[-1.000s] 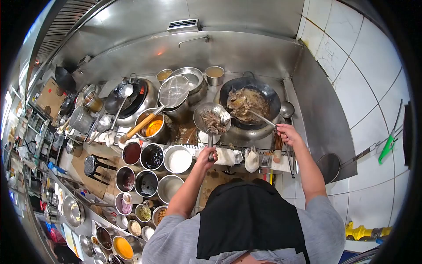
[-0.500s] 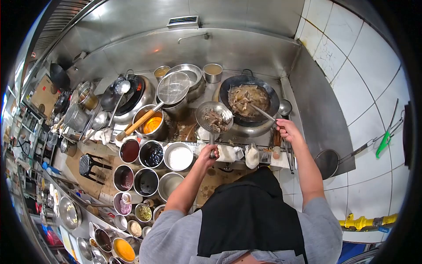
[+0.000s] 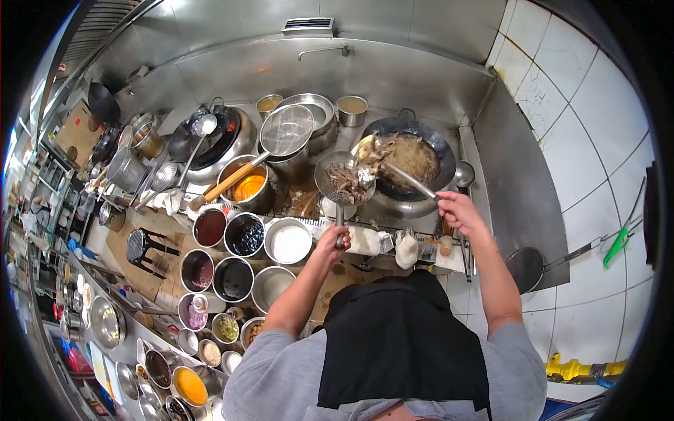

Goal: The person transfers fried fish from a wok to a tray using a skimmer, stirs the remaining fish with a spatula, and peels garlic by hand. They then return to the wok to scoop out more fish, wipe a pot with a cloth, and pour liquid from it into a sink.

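My left hand (image 3: pixel 335 239) is closed round the handle of a perforated skimmer (image 3: pixel 324 175), which holds a heap of brownish, shredded-looking food (image 3: pixel 342 184). With my right hand (image 3: pixel 458 210) I grip the long metal handle of a ladle (image 3: pixel 414 181). Its head is over the skimmer's right side, partly hidden by more brown pieces that span the gap to the wok's rim. The black wok (image 3: pixel 447 151) sits on the right burner, with bubbling, light brown liquid inside.
A wire-mesh strainer (image 3: pixel 288 130) lies across pots left of the skimmer. Another wok (image 3: pixel 184 140) with a ladle stands farther left. Pots of sauces, including one of white contents (image 3: pixel 288 242), line the front left. A tiled wall (image 3: pixel 554 140) bounds the right.
The ladle's head has moved left from inside the wok to above the skimmer, carrying brown food. Less food shows in the wok, and the skimmer's heap looks larger. The camera view shifted slightly.
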